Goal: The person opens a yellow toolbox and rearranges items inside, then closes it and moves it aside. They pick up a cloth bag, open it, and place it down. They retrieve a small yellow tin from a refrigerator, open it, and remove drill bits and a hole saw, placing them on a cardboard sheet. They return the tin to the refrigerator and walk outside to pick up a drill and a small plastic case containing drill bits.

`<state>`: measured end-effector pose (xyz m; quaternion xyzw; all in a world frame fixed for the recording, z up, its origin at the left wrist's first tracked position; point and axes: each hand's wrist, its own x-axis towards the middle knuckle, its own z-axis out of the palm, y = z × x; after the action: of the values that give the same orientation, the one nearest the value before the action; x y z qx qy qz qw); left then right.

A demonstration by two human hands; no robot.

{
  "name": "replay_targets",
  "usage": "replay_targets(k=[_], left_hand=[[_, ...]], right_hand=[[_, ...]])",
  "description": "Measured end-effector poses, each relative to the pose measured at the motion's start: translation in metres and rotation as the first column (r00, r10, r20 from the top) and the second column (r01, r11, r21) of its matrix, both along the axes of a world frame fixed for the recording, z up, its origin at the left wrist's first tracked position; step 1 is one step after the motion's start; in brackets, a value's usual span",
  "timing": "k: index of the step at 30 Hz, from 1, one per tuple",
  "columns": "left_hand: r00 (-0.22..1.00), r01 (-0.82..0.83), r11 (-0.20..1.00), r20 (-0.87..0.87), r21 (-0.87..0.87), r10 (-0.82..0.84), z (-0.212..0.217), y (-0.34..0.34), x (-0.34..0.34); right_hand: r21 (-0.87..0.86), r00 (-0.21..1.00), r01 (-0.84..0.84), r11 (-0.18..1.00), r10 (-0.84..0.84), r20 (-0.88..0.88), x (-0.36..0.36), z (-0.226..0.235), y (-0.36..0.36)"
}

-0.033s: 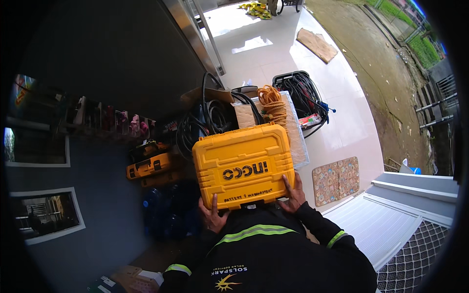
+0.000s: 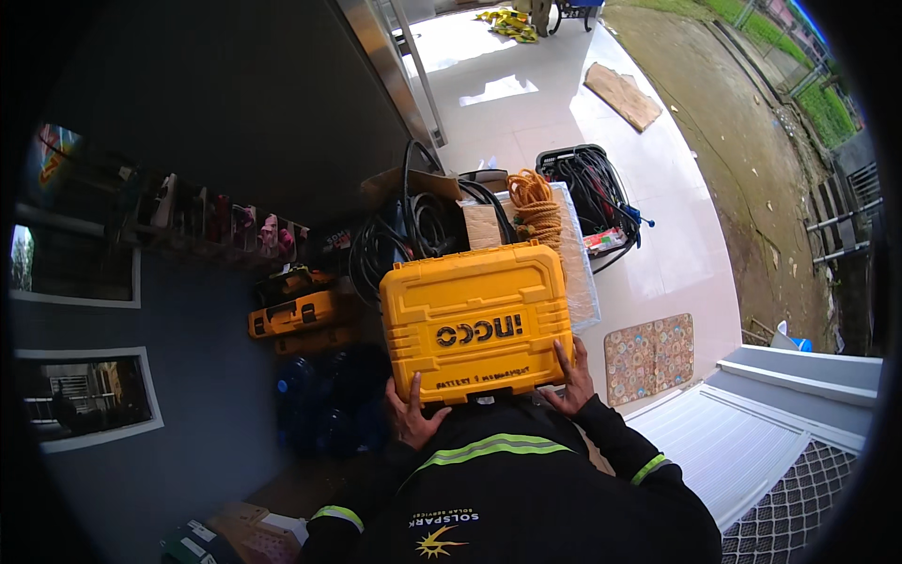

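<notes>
A yellow hard plastic tool case (image 2: 470,291) with raised dark lettering is held in front of my body, its lower edge close to my black jacket. My left hand (image 2: 411,421) grips its lower left corner, fingers lying on the front face. At the lower right corner my right hand (image 2: 575,383) holds it too, fingers up along the side. Behind the case, partly covered by it, are a coil of orange rope (image 2: 536,211) on a flat wrapped box (image 2: 583,273) and coiled black cables (image 2: 427,221) by an open cardboard box.
A black crate (image 2: 583,179) of cables stands on the pale tiles, near a patterned mat (image 2: 648,357). On the left are another yellow case (image 2: 296,315), blue water jugs (image 2: 324,404) and a shoe rack (image 2: 207,235). A cardboard sheet (image 2: 623,97) lies farther off.
The surroundings have shifted slightly to the right in view, as the head turned a little. Both hands keep the same hold on the tool case.
</notes>
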<state>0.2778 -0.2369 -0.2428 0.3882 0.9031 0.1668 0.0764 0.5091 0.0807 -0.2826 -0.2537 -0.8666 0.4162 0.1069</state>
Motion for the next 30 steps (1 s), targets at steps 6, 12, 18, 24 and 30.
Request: replay_targets(k=[6, 12, 18, 24, 30], left_hand=[[0.760, -0.452, 0.891, 0.540, 0.039, 0.361, -0.018, 0.028, -0.066], [0.039, -0.601, 0.799, 0.999, 0.019, 0.005, -0.061, 0.049, -0.125], [0.031, -0.679, 0.728, 0.994, 0.097, -0.104, -0.062, 0.044, -0.115], [-0.094, -0.734, 0.664, 0.948, 0.140, -0.305, -0.023, 0.009, -0.140], [-0.071, -0.851, 0.479, 0.856, 0.216, -0.512, 0.001, -0.095, -0.256]], right_hand=[[-0.795, 0.949, 0.230, 0.561, -0.312, 0.054, -0.024, -0.042, 0.076], [-0.983, 0.972, 0.056, 0.174, -0.232, 0.015, -0.074, -0.109, 0.130], [-0.861, 0.994, 0.042, 0.506, -0.108, -0.015, -0.092, -0.073, 0.130], [-0.698, 0.993, 0.103, 0.709, -0.119, 0.026, -0.139, 0.081, 0.091], [-0.541, 0.995, 0.090, 0.836, -0.055, 0.082, -0.298, 0.178, -0.026]])
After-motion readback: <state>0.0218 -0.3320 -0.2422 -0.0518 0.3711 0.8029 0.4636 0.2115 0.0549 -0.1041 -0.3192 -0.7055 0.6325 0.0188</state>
